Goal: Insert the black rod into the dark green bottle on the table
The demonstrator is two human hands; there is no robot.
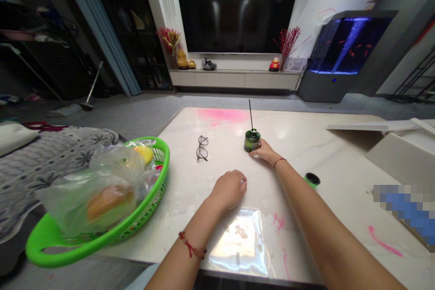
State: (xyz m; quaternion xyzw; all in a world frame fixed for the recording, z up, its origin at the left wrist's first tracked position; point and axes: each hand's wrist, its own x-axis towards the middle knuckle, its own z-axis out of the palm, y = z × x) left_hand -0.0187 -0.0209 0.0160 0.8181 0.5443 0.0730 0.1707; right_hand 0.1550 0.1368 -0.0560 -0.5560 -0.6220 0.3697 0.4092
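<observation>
Living room, wall-mounted TV (238, 9) above a low white cabinet (234, 80), lit fish tank (351, 45) off to the right, broom (91, 88) leaning far left. Person seated at a white marble-look counter (306, 147), both forearms out on it. Right hand (265, 152) is at the counter's middle, fingers (258, 148) against the side of a dark green can (252, 141) standing upright, thin black straw (250, 114) sticking straight up from its top; can't tell if it's a firm grip or just contact. Left hand (229, 189) rests on the counter nearer the person, curled loosely closed, nothing visible in it, not touching the can. Glasses (202, 148) lie left of the can, well clear of both hands. Small green-and-black tube (311, 180) sits right of the right forearm, just beside it. Green basket (159, 146) at the counter's left edge holds a clear plastic bag (93, 190) with food inside, contents hard to make out. Red cord bracelet (192, 244) on left wrist, thin dark band (279, 161) on right wrist.
</observation>
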